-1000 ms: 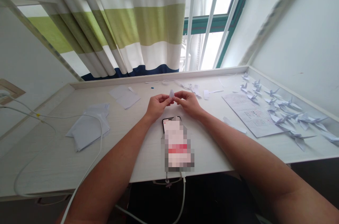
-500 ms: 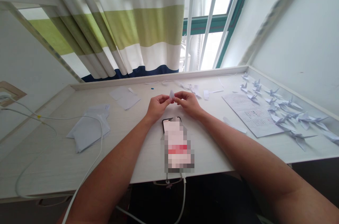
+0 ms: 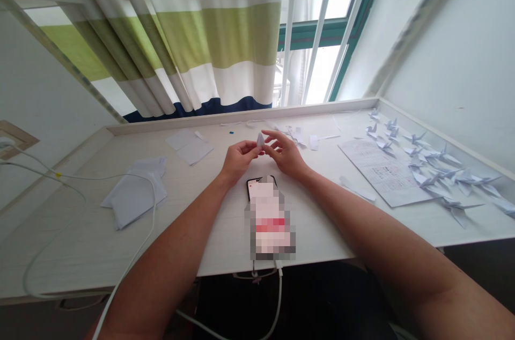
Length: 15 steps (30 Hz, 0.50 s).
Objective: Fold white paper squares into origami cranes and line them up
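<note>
The left hand (image 3: pixel 238 160) pinches a small folded paper (image 3: pixel 260 140) between thumb and fingers; the right hand (image 3: pixel 286 155) has its forefinger raised and spread, its thumb at the paper's lower edge, and whether it grips too I cannot tell. The paper stands point up between the two hands, above the middle of the desk (image 3: pixel 217 233).

Just nearer the body lies a phone (image 3: pixel 267 216), its screen mostly blurred out, with a white cable (image 3: pixel 280 270) at its near end. Beyond the right hand are paper scraps (image 3: pixel 296 135); a strip (image 3: pixel 357 190) lies beside the right forearm. Farther right are a written sheet (image 3: pixel 378 168) and a crowd of paper cranes (image 3: pixel 428 160), some at the sheet's edge. To the left lie two loose sheets (image 3: pixel 193 148) and a pile of paper (image 3: pixel 139 195), crossed by another cable (image 3: pixel 154 206). A striped curtain (image 3: pixel 241 34) hangs behind the desk, beside a barred window (image 3: pixel 336 29).
</note>
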Motion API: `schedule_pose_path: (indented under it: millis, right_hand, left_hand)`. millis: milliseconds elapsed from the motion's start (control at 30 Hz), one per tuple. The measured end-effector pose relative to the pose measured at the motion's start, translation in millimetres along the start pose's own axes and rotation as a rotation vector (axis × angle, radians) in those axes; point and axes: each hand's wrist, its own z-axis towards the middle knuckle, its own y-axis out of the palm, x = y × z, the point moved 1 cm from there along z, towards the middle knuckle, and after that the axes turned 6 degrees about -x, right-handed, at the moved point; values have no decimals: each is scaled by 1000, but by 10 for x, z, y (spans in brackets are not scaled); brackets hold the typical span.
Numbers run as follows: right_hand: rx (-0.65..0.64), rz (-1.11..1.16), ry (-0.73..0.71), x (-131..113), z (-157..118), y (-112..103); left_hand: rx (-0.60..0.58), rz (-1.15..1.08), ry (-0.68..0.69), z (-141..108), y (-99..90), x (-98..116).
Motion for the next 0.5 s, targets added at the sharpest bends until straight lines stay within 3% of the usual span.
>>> schedule_pose_path:
  millis: [233,500]
  right_hand:
    - [-10,-74,-27,-48,-12,-14]
    - [67,78,48,6,29,2]
  left_hand:
    - [-23,0,5,-14,11,31]
    - [-36,-21,30,-11,16,31]
